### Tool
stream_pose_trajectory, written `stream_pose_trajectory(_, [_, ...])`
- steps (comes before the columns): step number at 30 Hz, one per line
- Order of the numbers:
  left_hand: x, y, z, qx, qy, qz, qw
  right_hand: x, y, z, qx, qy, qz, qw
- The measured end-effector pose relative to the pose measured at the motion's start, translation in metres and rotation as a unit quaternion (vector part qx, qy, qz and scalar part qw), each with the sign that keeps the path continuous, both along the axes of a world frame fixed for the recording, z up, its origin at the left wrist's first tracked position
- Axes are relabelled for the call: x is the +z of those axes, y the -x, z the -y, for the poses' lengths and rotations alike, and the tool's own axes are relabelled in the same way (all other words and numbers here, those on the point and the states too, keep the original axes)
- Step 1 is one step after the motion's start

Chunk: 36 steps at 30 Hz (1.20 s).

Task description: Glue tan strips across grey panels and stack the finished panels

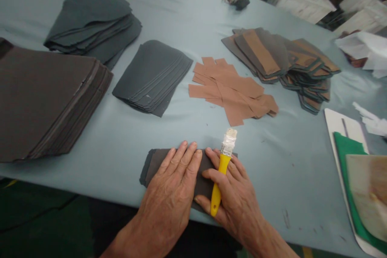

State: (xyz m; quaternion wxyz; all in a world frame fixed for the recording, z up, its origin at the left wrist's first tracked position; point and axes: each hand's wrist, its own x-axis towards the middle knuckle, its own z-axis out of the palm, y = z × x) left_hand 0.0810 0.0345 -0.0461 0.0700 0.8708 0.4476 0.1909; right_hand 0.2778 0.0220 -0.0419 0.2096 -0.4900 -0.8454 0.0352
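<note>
A dark brown piece with a dark grey layer under it (155, 160) lies at the table's front edge. My left hand (172, 189) rests flat on it, fingers extended and side by side, holding nothing. On the piece's right part is my right hand (234, 187), with a yellow-handled brush (223, 165) held between its fingers. The brush's whitish bristles point away from me, above the table. My right fingertips also touch the dark piece.
Brown sheets (45, 96) are stacked at left, near two dark grey stacks (90, 20) (151, 76). Tan strips (226, 84) lie mid-table, with layered brown pieces (263, 52) beyond. A white board (332, 119) with green material is at right; white bins (302, 2) stand behind.
</note>
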Motion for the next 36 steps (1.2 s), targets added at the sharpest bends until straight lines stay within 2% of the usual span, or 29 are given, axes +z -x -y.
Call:
stream_pose_trajectory(5, [0.004,0.001,0.000,0.003,0.017,0.029,0.999,0.006,0.011,-0.001,-0.022,0.005,0.005,1.000])
stream_pose_trajectory(13, [0.014,0.004,0.000,-0.007,0.040,0.060,0.997,0.007,0.013,-0.004,0.013,0.003,0.007,1.000])
stream_pose_trajectory(21, [0.012,0.007,0.001,-0.013,0.091,0.116,0.989,0.005,0.020,-0.003,0.017,0.012,-0.002,1.000])
stream_pose_trajectory(31, [0.017,0.009,0.004,-0.005,0.148,0.123,0.981,0.006,0.030,-0.006,0.023,-0.025,0.024,0.999])
stream_pose_trajectory(36, [0.019,0.012,0.003,-0.006,0.158,0.135,0.978,0.010,0.032,-0.012,0.038,-0.004,0.009,0.999])
